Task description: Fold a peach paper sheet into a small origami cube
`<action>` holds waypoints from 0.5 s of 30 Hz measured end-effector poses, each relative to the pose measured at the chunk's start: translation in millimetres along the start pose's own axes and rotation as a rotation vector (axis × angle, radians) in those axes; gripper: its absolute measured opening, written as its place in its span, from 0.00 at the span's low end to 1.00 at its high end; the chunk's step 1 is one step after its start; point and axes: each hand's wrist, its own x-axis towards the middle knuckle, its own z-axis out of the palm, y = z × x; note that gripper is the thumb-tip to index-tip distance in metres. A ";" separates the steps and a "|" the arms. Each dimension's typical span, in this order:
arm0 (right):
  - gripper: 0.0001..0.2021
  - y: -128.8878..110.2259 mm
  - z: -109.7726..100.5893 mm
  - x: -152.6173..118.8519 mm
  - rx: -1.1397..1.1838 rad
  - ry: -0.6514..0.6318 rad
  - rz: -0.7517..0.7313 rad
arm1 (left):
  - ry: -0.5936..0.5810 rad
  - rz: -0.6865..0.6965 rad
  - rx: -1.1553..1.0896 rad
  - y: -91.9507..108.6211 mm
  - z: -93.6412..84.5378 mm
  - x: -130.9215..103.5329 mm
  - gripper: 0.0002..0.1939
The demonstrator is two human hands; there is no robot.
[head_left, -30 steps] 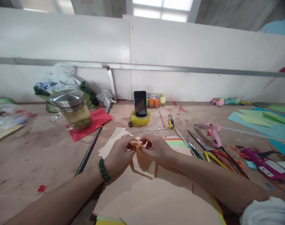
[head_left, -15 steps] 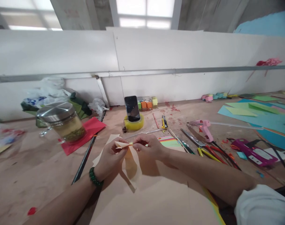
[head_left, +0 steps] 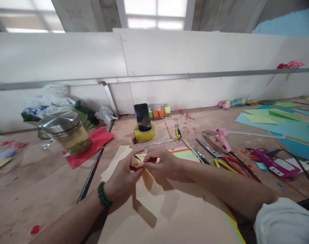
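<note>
Both of my hands meet over a stack of peach-coloured paper sheets (head_left: 179,217) at the front of the table. My left hand (head_left: 123,173), with a green bead bracelet at the wrist, is closed on a folded peach paper (head_left: 137,162). My right hand (head_left: 164,161) pinches the same paper at its edge, its fingertips touching those of the left. A loose part of the paper hangs below the fingers, over the stack. The fingers hide some of the fold. Another peach strip (head_left: 116,162) lies to the left of my left hand.
Scissors (head_left: 212,154), a pink glue gun (head_left: 220,137) and a yellow cutter (head_left: 178,130) lie on the right. A phone (head_left: 142,117) leans on a yellow tape roll (head_left: 146,134). At left, a glass tea mug (head_left: 73,139) stands on red paper (head_left: 105,135).
Both hands have moved slightly lower with the paper. The paper's hanging part and its shadow have shifted to the right and down.
</note>
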 end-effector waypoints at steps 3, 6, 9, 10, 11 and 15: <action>0.07 -2.4 2.0 -1.2 0.030 0.022 0.009 | 0.001 0.035 0.087 4.4 1.5 -2.4 0.30; 0.06 -5.8 2.7 -1.7 0.038 0.012 0.049 | -0.002 0.077 0.159 5.1 2.8 -4.0 0.32; 0.05 -9.5 3.6 -2.0 0.056 0.004 0.062 | -0.037 0.099 0.200 3.4 5.4 -5.8 0.35; 0.06 -11.3 4.2 -2.2 0.048 0.008 0.052 | -0.041 0.106 0.207 3.1 6.4 -6.5 0.35; 0.07 -13.5 4.9 -2.3 0.035 0.013 0.042 | -0.040 0.113 0.213 3.1 7.3 -7.0 0.36; 0.10 -23.5 6.9 -2.3 0.065 0.033 0.079 | -0.049 0.116 0.196 6.4 9.9 -8.1 0.39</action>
